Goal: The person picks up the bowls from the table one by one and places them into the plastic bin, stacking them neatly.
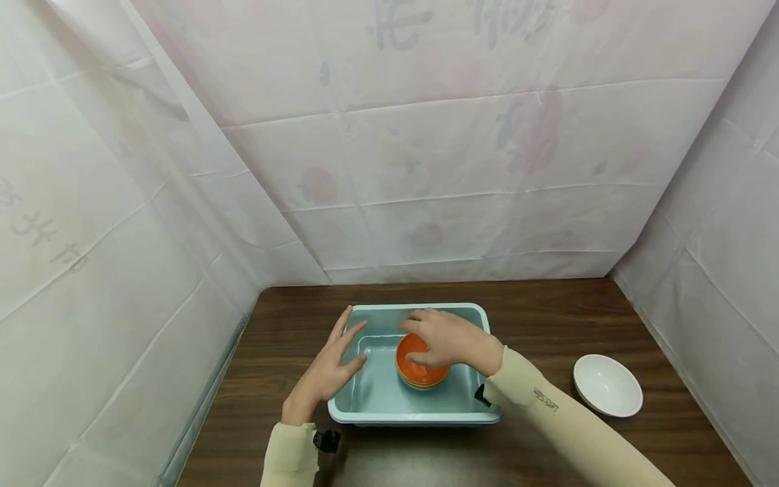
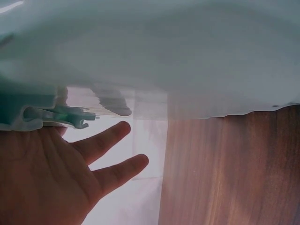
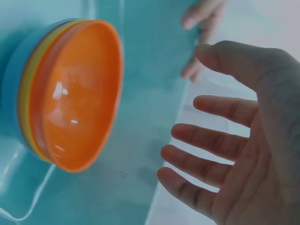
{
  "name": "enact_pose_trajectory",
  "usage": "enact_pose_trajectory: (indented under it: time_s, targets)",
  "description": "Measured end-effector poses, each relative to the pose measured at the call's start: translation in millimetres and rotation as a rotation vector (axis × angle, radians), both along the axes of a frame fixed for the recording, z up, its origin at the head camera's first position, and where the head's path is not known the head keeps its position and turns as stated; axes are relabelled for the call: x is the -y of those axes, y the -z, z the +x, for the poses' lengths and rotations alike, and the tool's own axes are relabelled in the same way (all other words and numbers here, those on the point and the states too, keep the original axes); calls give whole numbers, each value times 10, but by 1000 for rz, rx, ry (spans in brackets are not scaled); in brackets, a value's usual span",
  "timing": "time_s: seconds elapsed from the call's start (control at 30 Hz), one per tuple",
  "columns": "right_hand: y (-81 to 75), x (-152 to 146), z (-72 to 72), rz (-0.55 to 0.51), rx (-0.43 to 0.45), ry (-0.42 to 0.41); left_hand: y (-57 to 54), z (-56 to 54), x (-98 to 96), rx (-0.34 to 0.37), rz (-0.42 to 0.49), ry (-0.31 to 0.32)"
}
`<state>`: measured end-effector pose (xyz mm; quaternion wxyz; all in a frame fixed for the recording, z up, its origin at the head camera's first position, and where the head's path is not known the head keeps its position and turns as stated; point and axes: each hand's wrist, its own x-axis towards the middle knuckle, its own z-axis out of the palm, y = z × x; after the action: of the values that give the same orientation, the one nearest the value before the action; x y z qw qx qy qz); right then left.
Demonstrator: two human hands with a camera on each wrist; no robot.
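Note:
A stack of bowls sits inside a light-blue plastic basin (image 1: 420, 418). On top is an orange bowl (image 3: 84, 93), with yellow and blue rims showing beneath it in the right wrist view. My right hand (image 1: 450, 337) hovers over the stack, its fingers extended and apart from the bowls, with nothing in the palm. At the basin's left side is my left hand (image 1: 327, 370), fingers spread near the rim. The left wrist view shows this hand's palm (image 2: 47, 183) beside the basin's edge, holding nothing.
A white bowl (image 1: 607, 385) rests on the brown wooden table (image 1: 548, 308) at the right, beyond my right forearm. White patterned sheets (image 1: 426, 169) hang behind the table and along both sides.

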<state>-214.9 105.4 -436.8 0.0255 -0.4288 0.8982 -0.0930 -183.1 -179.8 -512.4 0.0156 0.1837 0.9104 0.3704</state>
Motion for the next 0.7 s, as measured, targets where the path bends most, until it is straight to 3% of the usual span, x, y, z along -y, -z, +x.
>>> enact_pose_trajectory:
  time_s: [0.3, 0.7]
  targets:
    - [-196, -207, 78, -136, 56, 88, 0, 9, -9, -13, -3, 1]
    - [-311, -632, 251, -239, 18, 282, -16, 1, -22, 12, -8, -2]
